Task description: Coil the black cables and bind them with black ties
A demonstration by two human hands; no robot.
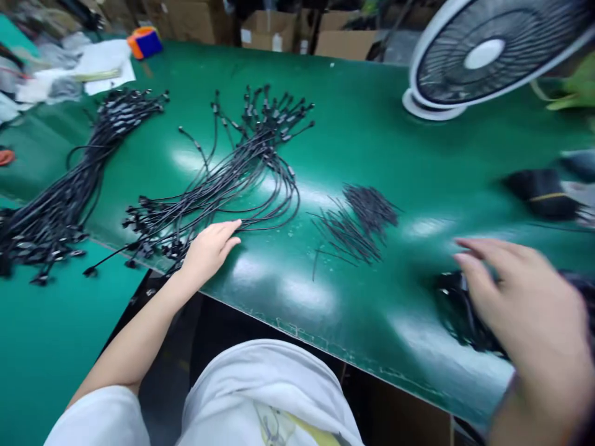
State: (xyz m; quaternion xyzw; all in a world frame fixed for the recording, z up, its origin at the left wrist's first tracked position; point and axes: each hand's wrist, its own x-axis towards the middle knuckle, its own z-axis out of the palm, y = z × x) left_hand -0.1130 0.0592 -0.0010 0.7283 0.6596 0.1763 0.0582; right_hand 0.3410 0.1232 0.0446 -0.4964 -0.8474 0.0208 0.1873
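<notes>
My left hand is at the near side of a loose spread of black cables. Its fingers are stretched out with the thumb apart, and the fingertips lie against or just over the lowest cable loops; actual contact is unclear. On the right, my right hand, blurred by motion, hovers over a dark coiled bundle of cables. Thumb and fingers stand apart there with nothing visible between them. Between the hands lies a pile of short, thin black ties, with a denser clump behind it.
A second heap of black cables lies at the left across the table seam. At the back right stands a white fan. An orange and blue tape roll, papers and a black banded bundle sit on the green table.
</notes>
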